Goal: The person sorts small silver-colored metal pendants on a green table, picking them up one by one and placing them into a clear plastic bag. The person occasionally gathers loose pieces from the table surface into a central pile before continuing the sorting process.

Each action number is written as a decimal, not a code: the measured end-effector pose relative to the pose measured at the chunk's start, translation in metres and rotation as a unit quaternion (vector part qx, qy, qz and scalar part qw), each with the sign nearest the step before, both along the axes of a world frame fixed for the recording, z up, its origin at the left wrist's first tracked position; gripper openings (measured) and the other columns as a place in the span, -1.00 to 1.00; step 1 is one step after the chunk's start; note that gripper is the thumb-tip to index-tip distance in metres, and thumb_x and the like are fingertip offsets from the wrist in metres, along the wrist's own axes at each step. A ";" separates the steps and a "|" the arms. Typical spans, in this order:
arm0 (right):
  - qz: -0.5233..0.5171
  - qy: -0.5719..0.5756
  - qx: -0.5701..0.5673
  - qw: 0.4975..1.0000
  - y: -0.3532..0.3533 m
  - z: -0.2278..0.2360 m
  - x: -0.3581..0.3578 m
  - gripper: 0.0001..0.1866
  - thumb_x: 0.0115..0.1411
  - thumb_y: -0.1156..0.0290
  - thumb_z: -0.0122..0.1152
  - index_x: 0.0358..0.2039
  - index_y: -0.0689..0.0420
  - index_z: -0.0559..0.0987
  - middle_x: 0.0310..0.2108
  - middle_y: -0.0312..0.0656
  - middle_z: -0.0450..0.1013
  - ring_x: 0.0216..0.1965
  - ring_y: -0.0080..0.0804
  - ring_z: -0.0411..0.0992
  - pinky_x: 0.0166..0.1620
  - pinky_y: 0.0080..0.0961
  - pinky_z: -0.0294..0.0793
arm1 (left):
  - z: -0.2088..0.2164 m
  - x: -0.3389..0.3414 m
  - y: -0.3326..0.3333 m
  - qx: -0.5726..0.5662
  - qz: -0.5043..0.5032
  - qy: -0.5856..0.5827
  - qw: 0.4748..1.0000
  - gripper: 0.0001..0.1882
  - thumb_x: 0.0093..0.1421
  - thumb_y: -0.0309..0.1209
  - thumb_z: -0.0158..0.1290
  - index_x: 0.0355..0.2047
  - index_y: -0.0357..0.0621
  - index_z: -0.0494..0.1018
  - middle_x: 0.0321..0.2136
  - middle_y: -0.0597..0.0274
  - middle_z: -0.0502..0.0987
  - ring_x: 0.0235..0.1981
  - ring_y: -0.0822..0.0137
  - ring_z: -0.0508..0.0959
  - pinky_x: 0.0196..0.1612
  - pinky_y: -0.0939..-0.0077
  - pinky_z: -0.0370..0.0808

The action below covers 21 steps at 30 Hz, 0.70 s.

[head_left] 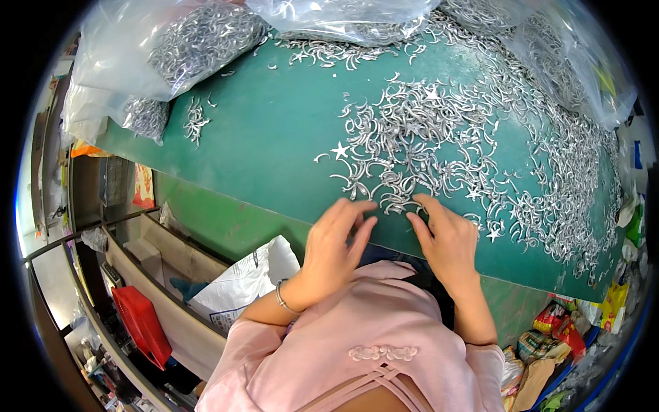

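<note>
Touching the silver metal pieces (412,147) at the table (274,137) edge, both hands' fingers (357,206) lie loosely open.

Bright even light falling from above, metal pieces (439,144) glinting, plastic bags (171,48) showing glare, green table (274,130) edge bending with fisheye distortion, dark vignette ringing the frame, corners blurring slightly.

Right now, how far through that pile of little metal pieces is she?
Clear bags of silver pieces lie at the table's far edge. Both the left hand and right hand finger pieces at the near edge. A wide spread of loose pieces remains on the green table.
</note>
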State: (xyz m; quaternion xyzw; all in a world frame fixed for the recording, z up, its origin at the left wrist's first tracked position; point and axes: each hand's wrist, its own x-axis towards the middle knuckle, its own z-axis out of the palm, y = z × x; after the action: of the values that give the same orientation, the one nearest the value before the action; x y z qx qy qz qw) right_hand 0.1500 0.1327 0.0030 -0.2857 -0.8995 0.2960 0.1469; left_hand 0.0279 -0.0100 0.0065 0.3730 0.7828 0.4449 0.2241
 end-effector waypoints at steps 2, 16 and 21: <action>0.007 -0.048 0.038 0.998 0.000 -0.005 -0.001 -0.84 0.08 0.42 0.23 -0.30 0.06 0.51 -0.57 -0.17 0.48 -0.60 -0.17 0.45 -0.57 -0.29 0.36 | -0.002 -0.009 0.003 -0.052 0.022 0.069 0.996 -0.77 0.05 -0.53 0.17 -0.25 -0.21 0.45 -0.60 0.14 0.39 -0.64 0.25 0.40 -0.54 0.43 0.34; 0.004 -0.045 0.039 0.998 0.005 -0.004 -0.004 -0.89 0.08 0.41 0.26 -0.40 0.08 0.51 -0.61 -0.17 0.46 -0.65 -0.18 0.43 -0.61 -0.32 0.33 | -0.012 -0.027 0.027 -0.032 0.020 0.148 0.988 -0.87 0.02 -0.50 0.17 -0.38 -0.18 0.49 -0.74 0.24 0.31 -0.78 0.38 0.28 -0.67 0.48 0.24; -0.035 0.026 -0.177 0.983 0.018 -0.002 0.009 -0.93 0.12 0.46 0.22 -0.42 0.14 0.50 -0.69 -0.32 0.33 -0.77 -0.51 0.24 -0.67 -0.59 0.18 | -0.001 -0.042 0.013 0.048 0.031 -0.377 0.924 -0.91 0.14 -0.49 0.11 -0.35 -0.22 0.46 -0.64 0.43 0.32 -0.66 0.65 0.23 -0.62 0.71 0.16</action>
State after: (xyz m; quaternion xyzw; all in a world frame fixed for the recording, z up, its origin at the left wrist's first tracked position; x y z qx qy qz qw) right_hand 0.1593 0.1503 0.0006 -0.3305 -0.8183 0.4527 0.1271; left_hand -0.0141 0.0034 0.0055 0.1633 0.6292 0.5964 0.4709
